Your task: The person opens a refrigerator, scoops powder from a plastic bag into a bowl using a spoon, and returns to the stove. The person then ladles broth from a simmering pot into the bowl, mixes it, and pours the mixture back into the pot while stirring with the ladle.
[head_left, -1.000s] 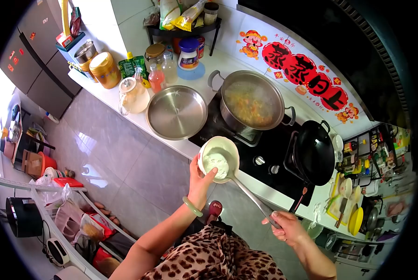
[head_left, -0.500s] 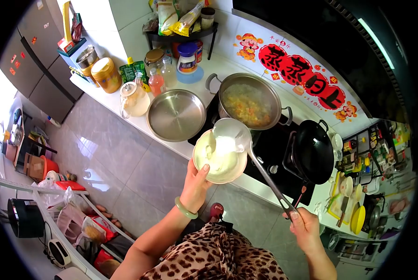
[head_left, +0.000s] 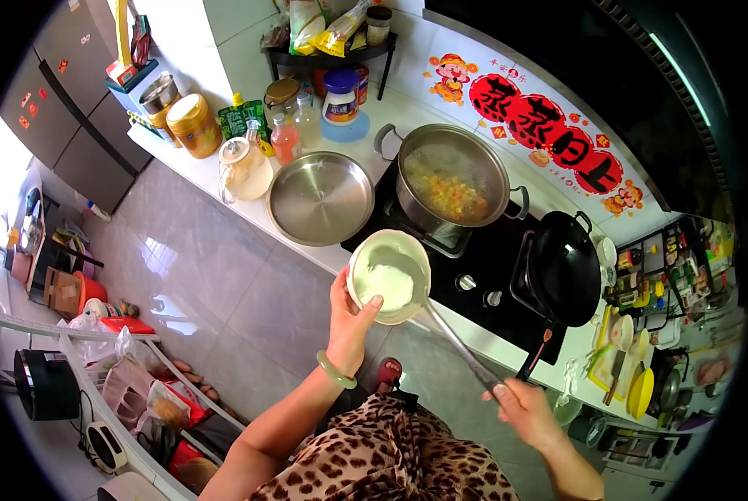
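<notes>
The right hand (head_left: 524,412) is closed around the handle of a ladle (head_left: 462,346), whose head sits inside a pale bowl (head_left: 389,277). The left hand (head_left: 353,321) grips this bowl, thumb over the rim, white contents inside. Beyond, on the worktop (head_left: 307,248), a round steel lid (head_left: 320,199) lies left of a steaming pot (head_left: 453,177); a black wok (head_left: 564,267) sits right.

Head cam sits on the person's head, i.e. above the grip, and looks fwd & steeply down. The L hand (head_left: 351,321), holding a pale green round bowl (head_left: 404,244), is nr the ctr of the view, quite close to the lens. Beyond this grip, farther off, is the wide silver metal pot (head_left: 416,206); on the near side, the leopard-print brown cloth (head_left: 399,455) fills the bottom edge. Wide lens: black curved border, tilted horizon.
</notes>
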Demonstrator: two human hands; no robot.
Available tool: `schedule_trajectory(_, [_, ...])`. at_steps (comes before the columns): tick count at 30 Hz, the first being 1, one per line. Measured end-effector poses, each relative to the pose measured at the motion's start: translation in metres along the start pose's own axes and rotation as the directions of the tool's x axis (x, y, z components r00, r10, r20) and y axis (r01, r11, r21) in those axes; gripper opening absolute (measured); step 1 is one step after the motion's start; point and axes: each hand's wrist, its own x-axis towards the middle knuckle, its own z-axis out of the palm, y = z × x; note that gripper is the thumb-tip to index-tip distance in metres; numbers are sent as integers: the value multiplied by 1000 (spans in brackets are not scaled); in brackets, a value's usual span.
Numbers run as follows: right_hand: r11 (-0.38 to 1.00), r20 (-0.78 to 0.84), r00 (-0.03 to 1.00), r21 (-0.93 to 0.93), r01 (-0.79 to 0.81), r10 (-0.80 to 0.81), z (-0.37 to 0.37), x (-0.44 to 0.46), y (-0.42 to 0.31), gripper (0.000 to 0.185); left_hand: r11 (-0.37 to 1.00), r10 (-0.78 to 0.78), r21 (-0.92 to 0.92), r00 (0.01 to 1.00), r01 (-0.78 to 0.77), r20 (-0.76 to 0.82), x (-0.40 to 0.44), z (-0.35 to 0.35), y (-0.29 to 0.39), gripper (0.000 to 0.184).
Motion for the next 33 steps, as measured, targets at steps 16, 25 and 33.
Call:
schedule_trajectory(16, [954,-99,990,293,-68,101,13,-15,-1,30,957,-239,-141,964,255,120,-6,-10,1,68])
schedule_trajectory(25, [775,-292,828,-584,243,-479,-10,-24,-6,11,957,-195,-166,953,237,232,-6,12,27,69])
schedule_trajectory(33, [663,-140,826,-674,325,-546,-9,-13,-19,13,974,-189,-86,960,210,207,-6,15,36,62])
